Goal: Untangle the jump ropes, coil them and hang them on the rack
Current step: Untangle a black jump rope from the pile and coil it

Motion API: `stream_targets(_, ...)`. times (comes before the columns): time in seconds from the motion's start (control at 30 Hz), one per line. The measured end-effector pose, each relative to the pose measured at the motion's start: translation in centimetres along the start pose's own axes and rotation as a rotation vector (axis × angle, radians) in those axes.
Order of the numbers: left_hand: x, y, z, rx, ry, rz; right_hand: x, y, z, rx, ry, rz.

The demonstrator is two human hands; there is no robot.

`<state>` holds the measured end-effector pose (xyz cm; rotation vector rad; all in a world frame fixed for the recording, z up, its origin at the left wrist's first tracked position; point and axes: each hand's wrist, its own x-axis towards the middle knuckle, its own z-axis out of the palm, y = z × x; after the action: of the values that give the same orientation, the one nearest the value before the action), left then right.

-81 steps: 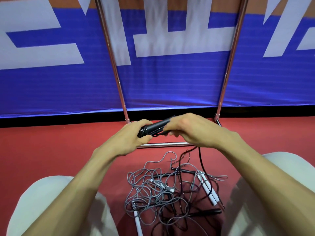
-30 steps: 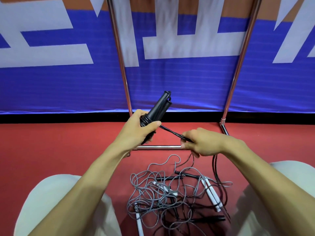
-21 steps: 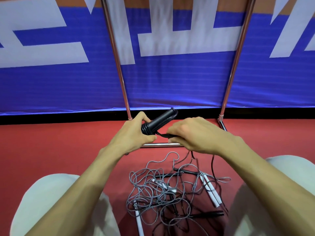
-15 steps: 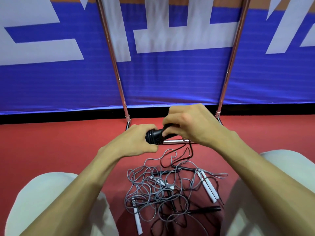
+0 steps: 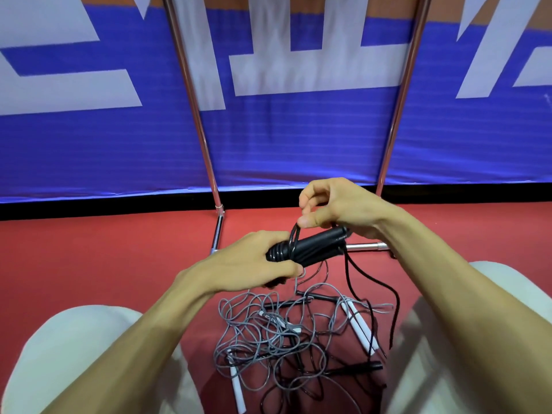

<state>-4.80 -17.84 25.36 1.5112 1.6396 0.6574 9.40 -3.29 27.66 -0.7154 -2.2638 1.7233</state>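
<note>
My left hand [image 5: 254,261] grips the ribbed end of the black jump rope handles [image 5: 313,246], held together and lying almost level. My right hand [image 5: 337,207] pinches the black cord [image 5: 294,234] in a loop over the handles. The loose black cord [image 5: 373,282] hangs from the handles' right end to the floor. Below, a tangled pile of grey and black ropes [image 5: 277,333] lies on the red floor, with white handles [image 5: 360,330] and a black handle [image 5: 355,368] in it. The metal rack [image 5: 203,138] stands just beyond my hands.
The rack's right upright [image 5: 397,109] and low crossbar [image 5: 363,247] stand in front of a blue and white banner [image 5: 283,138]. My knees in pale trousers [image 5: 65,354] flank the pile on both sides. Red floor [image 5: 89,249] stretches to the left.
The handles have gone from pointing up to lying nearly level in my left hand. My right hand has carried the cord up and over them, making another turn, and the view has dipped slightly.
</note>
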Motion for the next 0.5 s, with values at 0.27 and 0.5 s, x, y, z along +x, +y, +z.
stream_targets(0.27,-0.8,0.6,-1.3,-0.407,0.192,0.062,1.1,1.0,0.9,-0.222,0.139,-0.096)
stream_targets(0.5,-0.2,0.5,-1.6,-0.425,0.471,0.089,0.8,1.4,1.6,-0.626,0.085,-0.057)
